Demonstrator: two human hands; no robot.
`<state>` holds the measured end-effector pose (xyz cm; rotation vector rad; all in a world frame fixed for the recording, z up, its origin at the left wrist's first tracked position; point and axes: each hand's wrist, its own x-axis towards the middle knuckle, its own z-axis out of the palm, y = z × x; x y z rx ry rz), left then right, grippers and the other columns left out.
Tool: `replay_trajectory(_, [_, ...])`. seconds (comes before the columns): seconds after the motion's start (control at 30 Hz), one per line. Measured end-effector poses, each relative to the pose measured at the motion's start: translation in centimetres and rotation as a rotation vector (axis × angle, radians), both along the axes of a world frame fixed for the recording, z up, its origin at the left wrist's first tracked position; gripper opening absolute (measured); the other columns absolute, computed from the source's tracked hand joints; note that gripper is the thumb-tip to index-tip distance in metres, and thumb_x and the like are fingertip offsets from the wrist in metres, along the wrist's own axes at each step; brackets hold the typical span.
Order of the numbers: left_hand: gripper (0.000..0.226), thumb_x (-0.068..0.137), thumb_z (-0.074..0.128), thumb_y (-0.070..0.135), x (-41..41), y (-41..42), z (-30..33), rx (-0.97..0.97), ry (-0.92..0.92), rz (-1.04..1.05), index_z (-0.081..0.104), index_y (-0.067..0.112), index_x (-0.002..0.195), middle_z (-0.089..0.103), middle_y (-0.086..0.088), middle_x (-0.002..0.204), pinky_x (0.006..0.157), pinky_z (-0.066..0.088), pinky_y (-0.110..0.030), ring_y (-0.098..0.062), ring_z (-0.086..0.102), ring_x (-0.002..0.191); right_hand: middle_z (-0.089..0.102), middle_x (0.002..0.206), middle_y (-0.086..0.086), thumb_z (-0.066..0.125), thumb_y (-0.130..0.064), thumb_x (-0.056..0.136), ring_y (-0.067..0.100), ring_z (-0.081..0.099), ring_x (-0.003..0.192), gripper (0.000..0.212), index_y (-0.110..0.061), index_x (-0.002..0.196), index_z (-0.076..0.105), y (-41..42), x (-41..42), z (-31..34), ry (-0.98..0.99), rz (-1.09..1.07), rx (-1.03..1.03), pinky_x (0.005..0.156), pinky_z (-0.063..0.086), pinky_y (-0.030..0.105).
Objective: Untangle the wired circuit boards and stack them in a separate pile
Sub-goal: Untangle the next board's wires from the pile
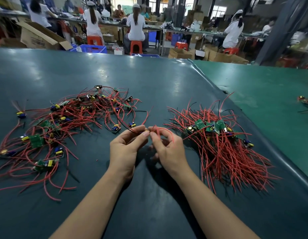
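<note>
**Head view: one board's wires worked free between two piles**

Both hands are raised over the desk [149,80], midway between the tangle [67,121] on the left and the neat pile [218,140] on the right. The left hand [125,149] pinches wires at its fingertips; the right hand [168,149] has its fingers [154,135] clamped on a looping red wire [167,131]. The board itself is hidden between the fingertips. Holding it mid-air likely keeps its leads off the heap. Beyond the desk, a blue crate [93,48] and a cardboard box [37,37] stand on the floor, contents unclear.
</note>
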<state>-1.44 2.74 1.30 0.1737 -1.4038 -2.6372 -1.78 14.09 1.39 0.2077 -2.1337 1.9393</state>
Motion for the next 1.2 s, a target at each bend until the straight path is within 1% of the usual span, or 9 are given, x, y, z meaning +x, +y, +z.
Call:
replay_trajectory(0.17, [0.012,0.082,0.063,0.01,-0.3,-0.2,0.2,0.183,-0.01,-0.011,0.073,0.004,0.086,0.076,-0.008,0.086,0.072,0.057,-0.021,-0.014,0.072,0.081,0.07,0.076,0.0,0.06,-0.012,0.097,0.019,0.067,0.061,0.013,-0.007,0.088,0.069,0.3,0.2,0.4,-0.092,0.0,-0.188,0.044,0.053,0.029])
replay_trajectory(0.37, [0.016,0.088,0.06,0.005,-0.2,0.2,0.1,0.038,-0.041,-0.091,0.07,0.002,0.101,0.074,-0.012,0.089,0.078,0.06,-0.03,-0.018,0.07,0.078,0.073,0.079,-0.004,0.063,-0.006,0.094,0.015,0.067,0.066,0.013,-0.012,0.097,0.074,0.3,0.0,0.5,-0.055,0.002,-0.24,0.051,0.056,0.027])
replay_trajectory(0.47, [0.015,0.094,0.051,-0.002,-0.5,-0.7,0.5,0.251,-0.086,-0.073,0.065,-0.001,0.098,0.074,-0.011,0.079,0.066,0.059,-0.023,-0.015,0.071,0.07,0.075,0.1,0.004,0.066,0.002,0.089,0.013,0.069,0.084,0.016,-0.003,0.101,0.075,0.1,0.0,0.3,-0.011,0.119,-0.197,0.069,0.055,0.022])
replay_trajectory(0.57, [0.017,0.08,0.064,0.008,-0.4,-1.6,0.6,0.379,-0.098,-0.08,0.063,0.004,0.097,0.073,-0.007,0.077,0.059,0.057,-0.018,-0.011,0.07,0.066,0.071,0.116,0.002,0.067,0.006,0.086,0.012,0.069,0.091,0.017,-0.006,0.093,0.077,0.1,0.4,0.3,0.002,0.218,-0.132,0.054,0.054,0.024])
replay_trajectory(0.7, [0.023,0.067,0.072,0.013,-0.3,-1.3,0.6,0.24,-0.119,-0.104,0.064,0.006,0.088,0.072,-0.004,0.07,0.052,0.052,-0.017,-0.008,0.067,0.058,0.075,0.098,0.005,0.053,0.005,0.095,0.011,0.067,0.063,0.024,-0.007,0.09,0.073,0.3,0.2,0.7,-0.105,0.125,-0.26,0.039,0.045,0.02])
replay_trajectory(0.77, [0.017,0.068,0.072,0.016,-0.2,-0.9,0.7,0.139,-0.115,-0.118,0.067,0.004,0.079,0.07,-0.004,0.065,0.046,0.048,-0.017,-0.008,0.062,0.051,0.073,0.085,0.005,0.057,-0.005,0.096,0.012,0.06,0.051,0.013,-0.007,0.096,0.071,0.8,-0.1,1.0,-0.161,0.067,-0.34,0.036,0.041,0.019])
replay_trajectory(0.93, [0.016,0.071,0.074,0.024,0.2,-0.7,0.2,-0.155,0.0,-0.158,0.074,0.009,0.067,0.07,-0.007,0.065,0.05,0.048,-0.018,-0.011,0.061,0.052,0.059,0.06,-0.001,0.074,-0.043,0.068,0.009,0.045,0.041,0.032,-0.013,0.079,0.077,1.3,0.0,1.1,-0.376,0.279,-0.292,0.036,0.031,0.016])
replay_trajectory(1.07, [0.028,0.07,0.073,0.032,0.3,-0.7,0.2,-0.31,0.016,-0.139,0.067,0.004,0.07,0.068,-0.003,0.063,0.053,0.047,-0.016,-0.008,0.057,0.054,0.063,0.063,0.0,0.075,-0.027,0.068,0.008,0.047,0.042,0.021,-0.012,0.083,0.078,1.7,0.0,1.1,-0.369,0.316,-0.353,0.035,0.032,0.016])
replay_trajectory(1.2, [0.038,0.073,0.067,0.041,0.1,-0.6,0.3,-0.276,-0.024,-0.183,0.062,0.003,0.077,0.065,-0.008,0.064,0.054,0.048,-0.024,-0.013,0.058,0.053,0.063,0.06,0.0,0.074,-0.012,0.078,0.01,0.052,0.044,0.009,-0.008,0.084,0.069,1.3,-0.1,1.2,-0.309,0.26,-0.389,0.035,0.035,0.017])
